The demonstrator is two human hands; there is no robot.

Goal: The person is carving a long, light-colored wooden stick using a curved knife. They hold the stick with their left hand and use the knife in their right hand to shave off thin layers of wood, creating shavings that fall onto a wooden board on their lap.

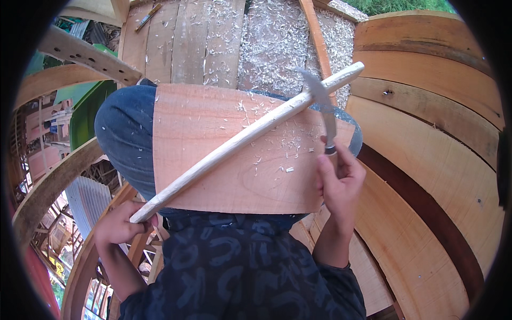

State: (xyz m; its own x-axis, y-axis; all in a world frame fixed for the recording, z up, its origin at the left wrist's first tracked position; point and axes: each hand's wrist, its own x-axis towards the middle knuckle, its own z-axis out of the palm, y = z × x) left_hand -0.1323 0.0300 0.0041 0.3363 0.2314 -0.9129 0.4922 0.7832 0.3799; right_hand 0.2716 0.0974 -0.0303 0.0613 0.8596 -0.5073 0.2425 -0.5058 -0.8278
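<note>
A wide, flat wooden board (213,178) lies across my lap, with curled shavings scattered on it. Over the board, a pale peeled wooden stick (240,141) slants from near left to far right. My left hand (121,221) is closed around the stick's near end. In my right hand (341,178) is the handle of a curved-blade knife (329,125), its blade somewhat smeared by motion. The blade stands upward and crosses the stick close to its far end; whether it touches the wood I cannot tell. My knees in blue trousers (128,133) support the board.
Shavings thickly cover the plank floor (189,48) ahead, where an orange-brown batten (318,42) runs lengthwise. A slim yellowish object (148,17) lies at the far left. Wooden planks (421,114) rise close on my right. A holed timber (88,56) and curved rails (53,186) border the left.
</note>
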